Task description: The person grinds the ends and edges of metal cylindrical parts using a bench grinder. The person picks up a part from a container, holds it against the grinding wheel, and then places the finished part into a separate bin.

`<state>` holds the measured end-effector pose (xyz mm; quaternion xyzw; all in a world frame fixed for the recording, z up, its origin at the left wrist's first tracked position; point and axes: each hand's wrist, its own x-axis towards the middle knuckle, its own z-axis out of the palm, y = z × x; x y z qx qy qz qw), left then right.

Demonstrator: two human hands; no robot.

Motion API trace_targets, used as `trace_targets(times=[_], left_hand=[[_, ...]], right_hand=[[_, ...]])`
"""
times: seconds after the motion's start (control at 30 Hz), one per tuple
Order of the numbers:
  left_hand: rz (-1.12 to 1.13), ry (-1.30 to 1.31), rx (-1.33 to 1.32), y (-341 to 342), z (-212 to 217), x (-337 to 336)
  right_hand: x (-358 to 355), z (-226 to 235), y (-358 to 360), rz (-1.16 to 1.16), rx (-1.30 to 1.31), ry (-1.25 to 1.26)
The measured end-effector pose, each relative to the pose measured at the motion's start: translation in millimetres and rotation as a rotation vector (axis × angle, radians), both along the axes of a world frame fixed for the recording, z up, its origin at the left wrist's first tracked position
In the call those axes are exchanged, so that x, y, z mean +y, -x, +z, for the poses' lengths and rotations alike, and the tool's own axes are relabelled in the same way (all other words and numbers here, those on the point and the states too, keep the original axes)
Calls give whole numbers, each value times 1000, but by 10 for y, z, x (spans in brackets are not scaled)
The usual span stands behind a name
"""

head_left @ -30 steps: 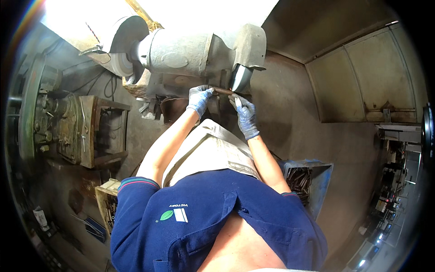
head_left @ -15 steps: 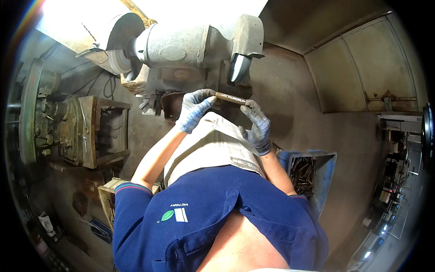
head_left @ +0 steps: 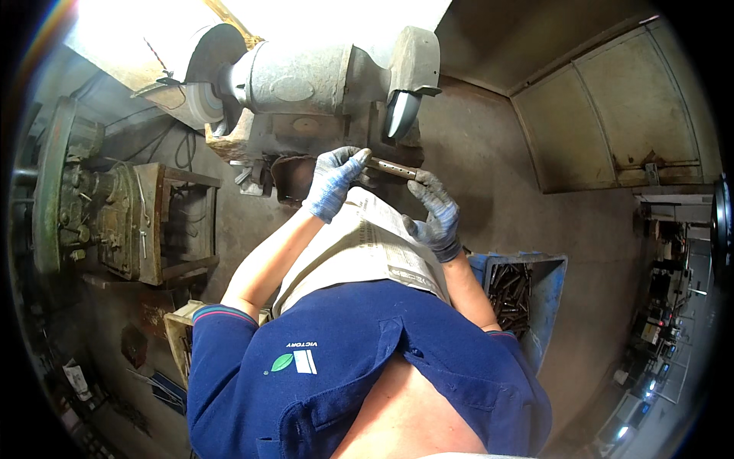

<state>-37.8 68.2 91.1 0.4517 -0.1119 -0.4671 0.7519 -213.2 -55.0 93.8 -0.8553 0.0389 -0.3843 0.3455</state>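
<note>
A short dark metal bar [head_left: 391, 168] with small holes lies level between my two gloved hands, just below the grinder's right wheel [head_left: 401, 112]. My left hand [head_left: 334, 180], in a blue-grey glove, pinches its left end. My right hand [head_left: 436, 214], gloved the same, holds the right end from beneath. The bar is clear of the wheel. A large grey bench grinder [head_left: 306, 80] stands right in front of me.
A blue crate [head_left: 547, 294] of metal pieces sits by my right hip. To the left stands a green machine [head_left: 69, 199] with a metal frame [head_left: 172, 222]. A second wheel [head_left: 200, 103] is on the grinder's left. A small box [head_left: 180, 325] is at my left side.
Both hands have drawn the bar down and away from the right grinding wheel, toward my body. It now lies level between them.
</note>
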Motion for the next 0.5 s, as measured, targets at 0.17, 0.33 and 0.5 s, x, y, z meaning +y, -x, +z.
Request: trace_targets(times=[0.17, 0.33, 0.5], left_hand=[[42, -135, -113, 34, 17, -83], [62, -47, -276, 20, -97, -108], [46, -32, -306, 8, -182, -143]], right_hand=[[13, -7, -10, 5, -1, 13], [-42, -198, -26, 13, -19, -216], [-21, -249, -42, -66, 6, -339]])
